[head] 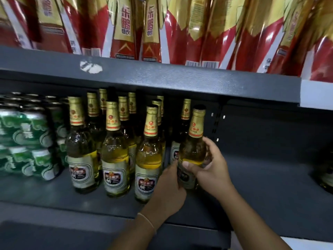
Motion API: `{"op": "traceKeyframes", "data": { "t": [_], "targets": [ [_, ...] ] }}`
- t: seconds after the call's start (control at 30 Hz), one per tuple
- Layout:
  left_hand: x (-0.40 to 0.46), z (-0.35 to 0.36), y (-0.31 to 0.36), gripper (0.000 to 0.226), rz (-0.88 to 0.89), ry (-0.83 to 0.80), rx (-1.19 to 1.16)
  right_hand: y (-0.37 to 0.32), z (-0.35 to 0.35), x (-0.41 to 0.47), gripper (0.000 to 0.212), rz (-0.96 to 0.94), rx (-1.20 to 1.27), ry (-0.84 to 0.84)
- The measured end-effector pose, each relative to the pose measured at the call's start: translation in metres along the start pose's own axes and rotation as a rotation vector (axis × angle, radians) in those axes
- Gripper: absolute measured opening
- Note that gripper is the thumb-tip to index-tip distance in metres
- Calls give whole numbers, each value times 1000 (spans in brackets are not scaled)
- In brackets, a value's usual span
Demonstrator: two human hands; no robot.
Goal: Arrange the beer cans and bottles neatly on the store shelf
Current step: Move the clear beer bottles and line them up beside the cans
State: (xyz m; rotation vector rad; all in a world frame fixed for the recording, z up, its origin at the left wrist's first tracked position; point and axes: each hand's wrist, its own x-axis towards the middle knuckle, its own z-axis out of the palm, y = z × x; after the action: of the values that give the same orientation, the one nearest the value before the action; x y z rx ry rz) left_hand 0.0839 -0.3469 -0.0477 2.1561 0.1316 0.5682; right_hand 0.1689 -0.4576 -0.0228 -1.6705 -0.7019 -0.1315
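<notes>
Most of the beer bottles (115,159) already stand in rows to the left of my hands, with the green can packs (27,141) beyond them. What's left, I'd judge, is seating this last bottle (193,148) at the row's right end. My right hand (209,170) wraps its body, thumb across the front; my left hand (167,188) grips its lower label. The shelf (270,186) to my right is bare.

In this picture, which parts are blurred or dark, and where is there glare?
Head view: the green can packs at left are smeared by blur; the red and gold packages above show glossy glare; the shelf recess at right lies in shadow; the held bottle, gripped by the left hand and right hand, is fairly sharp.
</notes>
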Motion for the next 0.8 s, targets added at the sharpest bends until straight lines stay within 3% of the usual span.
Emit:
{"op": "traceKeyframes", "data": {
  "t": [0.23, 0.57, 0.8],
  "targets": [
    [8, 10, -12, 77, -147, 8, 18, 14, 7, 10, 75, 84, 33, -19],
    [22, 26, -27, 88, -215, 26, 42, 26, 14, 32, 56, 108, 63, -26],
    [22, 36, -39, 93, -223, 28, 47, 36, 18, 33, 59, 75, 3, -26]
  ]
}}
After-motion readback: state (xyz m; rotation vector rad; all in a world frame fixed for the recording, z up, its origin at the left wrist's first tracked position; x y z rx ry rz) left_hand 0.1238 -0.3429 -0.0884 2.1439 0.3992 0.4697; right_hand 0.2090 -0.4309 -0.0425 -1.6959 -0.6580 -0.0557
